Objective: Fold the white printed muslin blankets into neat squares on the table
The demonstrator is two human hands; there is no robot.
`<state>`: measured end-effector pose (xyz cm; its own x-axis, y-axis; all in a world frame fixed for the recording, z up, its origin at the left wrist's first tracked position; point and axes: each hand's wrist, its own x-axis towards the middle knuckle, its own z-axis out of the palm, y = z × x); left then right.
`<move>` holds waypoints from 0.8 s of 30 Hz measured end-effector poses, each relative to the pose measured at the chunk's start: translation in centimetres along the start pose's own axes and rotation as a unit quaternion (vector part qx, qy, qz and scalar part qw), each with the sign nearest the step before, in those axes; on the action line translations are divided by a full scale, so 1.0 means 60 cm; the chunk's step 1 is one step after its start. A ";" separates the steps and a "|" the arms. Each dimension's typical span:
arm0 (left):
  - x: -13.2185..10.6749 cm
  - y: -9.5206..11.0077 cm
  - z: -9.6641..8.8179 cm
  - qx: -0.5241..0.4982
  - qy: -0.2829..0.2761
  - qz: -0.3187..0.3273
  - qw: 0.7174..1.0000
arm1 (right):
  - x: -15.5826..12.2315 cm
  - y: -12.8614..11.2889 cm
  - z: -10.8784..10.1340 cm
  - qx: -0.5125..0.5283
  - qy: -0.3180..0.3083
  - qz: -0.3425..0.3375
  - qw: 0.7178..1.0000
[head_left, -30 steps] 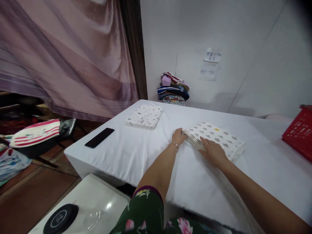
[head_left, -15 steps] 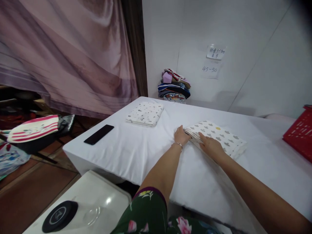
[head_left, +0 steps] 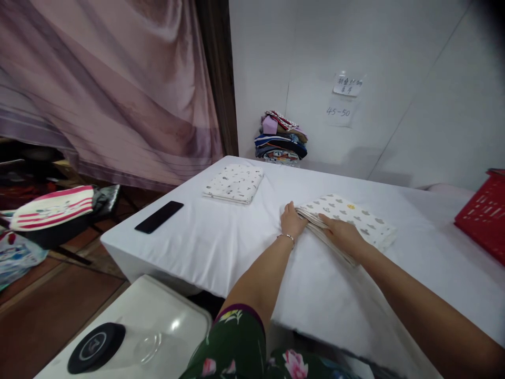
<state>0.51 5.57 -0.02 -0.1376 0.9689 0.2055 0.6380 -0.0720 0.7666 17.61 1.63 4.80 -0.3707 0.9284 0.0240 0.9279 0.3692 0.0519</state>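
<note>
A white folded cloth (head_left: 357, 213) with grey cloud shapes and a small yellow mark lies on the white-covered table (head_left: 244, 237). At its near left corner, my left hand (head_left: 292, 220) grips the layered edge, fingertips partly hidden behind the layers. My right hand (head_left: 341, 236) is closed on the near edge, thumb on top and fingers hidden under the layers. Several stacked layers show between my hands. Further left on the table rests another folded white cloth (head_left: 234, 183) with small dark prints, apart from both hands.
A black flat phone-like slab (head_left: 159, 217) lies near the table's left edge. To the right stands a red plastic basket (head_left: 483, 213). Stacked folded fabrics (head_left: 280, 138) are by the wall behind. A white box-like surface (head_left: 158, 310) at front left carries a round black object (head_left: 97, 347).
My right hand has shifted slightly, and the cloth's near edge now shows lower beneath it. My left hand keeps its grip at the corner. The view has moved a little.
</note>
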 end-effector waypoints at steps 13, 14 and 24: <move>-0.063 0.020 -0.004 0.097 -0.102 0.277 0.951 | 0.004 0.006 0.008 0.004 0.015 0.009 1.000; -0.062 0.020 -0.001 0.102 -0.109 0.287 0.946 | 0.004 0.006 0.007 0.009 0.014 0.010 1.000; -0.045 0.017 0.001 0.125 -0.161 0.321 0.925 | 0.006 0.014 0.004 0.036 -0.009 0.024 0.999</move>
<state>1.55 2.91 0.18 0.5380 0.7683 0.3469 0.6704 -0.6394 0.3764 18.26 2.27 4.63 -0.3251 0.9456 0.0076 0.9454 0.3252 -0.0207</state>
